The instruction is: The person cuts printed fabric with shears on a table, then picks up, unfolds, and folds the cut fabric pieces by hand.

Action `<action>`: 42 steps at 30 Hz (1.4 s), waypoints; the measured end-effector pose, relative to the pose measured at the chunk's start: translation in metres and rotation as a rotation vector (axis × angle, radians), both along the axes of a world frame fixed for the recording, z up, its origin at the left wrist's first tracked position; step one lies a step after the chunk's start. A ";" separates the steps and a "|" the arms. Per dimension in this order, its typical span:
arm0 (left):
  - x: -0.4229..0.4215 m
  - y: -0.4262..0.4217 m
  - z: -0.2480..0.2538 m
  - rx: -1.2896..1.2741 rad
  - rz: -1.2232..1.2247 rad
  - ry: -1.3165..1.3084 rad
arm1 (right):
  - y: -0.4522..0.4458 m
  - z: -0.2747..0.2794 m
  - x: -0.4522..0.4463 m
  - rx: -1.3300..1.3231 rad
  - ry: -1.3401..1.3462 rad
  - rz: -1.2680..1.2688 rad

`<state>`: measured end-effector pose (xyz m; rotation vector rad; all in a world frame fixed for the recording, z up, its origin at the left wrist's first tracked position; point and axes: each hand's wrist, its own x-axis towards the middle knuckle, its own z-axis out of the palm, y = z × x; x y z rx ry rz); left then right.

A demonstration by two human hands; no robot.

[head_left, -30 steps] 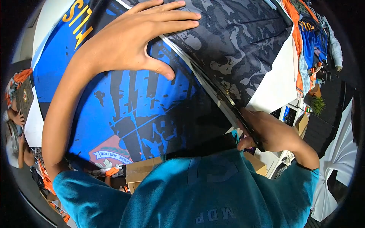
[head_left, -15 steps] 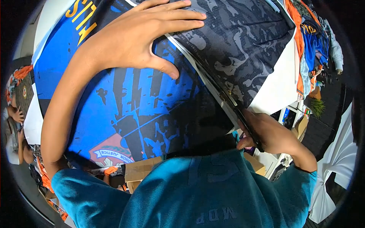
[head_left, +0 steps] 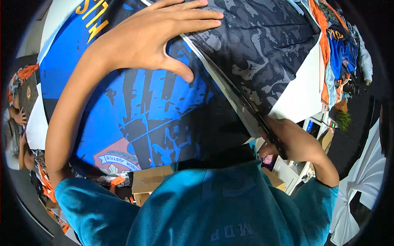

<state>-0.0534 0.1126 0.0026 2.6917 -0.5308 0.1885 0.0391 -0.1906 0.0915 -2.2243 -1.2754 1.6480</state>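
My left hand [head_left: 152,43] lies flat with fingers spread, across the printed blue and black fabric [head_left: 152,106] and onto the grey and black camouflage-patterned fabric [head_left: 258,45]. Dark scissors [head_left: 256,115] are gripped in my right hand [head_left: 293,139] at the lower right. Their blades point up and left along the pale edge between the two printed areas. My right fingers are partly hidden behind the handles. A badge print and yellow lettering show on the blue part.
White sheet [head_left: 301,90] material extends beneath the prints. A cardboard box [head_left: 150,180] stands below the near edge. Orange and blue garments [head_left: 338,49] hang or lie at the right, near a green plant [head_left: 343,119]. Another person's hand [head_left: 19,117] shows at far left.
The blue fabric's near edge sits slightly higher and further left in view. The scissors and my right hand have shifted slightly; my left hand stays pressed in nearly the same place.
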 end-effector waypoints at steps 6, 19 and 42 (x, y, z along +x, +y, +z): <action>-0.007 -0.017 -0.003 0.072 0.021 -0.060 | -0.032 0.012 0.013 0.135 0.014 0.095; -0.004 -0.130 -0.001 -0.109 -0.026 0.033 | -0.152 -0.011 0.034 -0.175 0.233 0.154; -0.042 -0.057 -0.007 0.028 -0.005 0.041 | -0.083 0.000 0.011 -0.158 0.270 0.116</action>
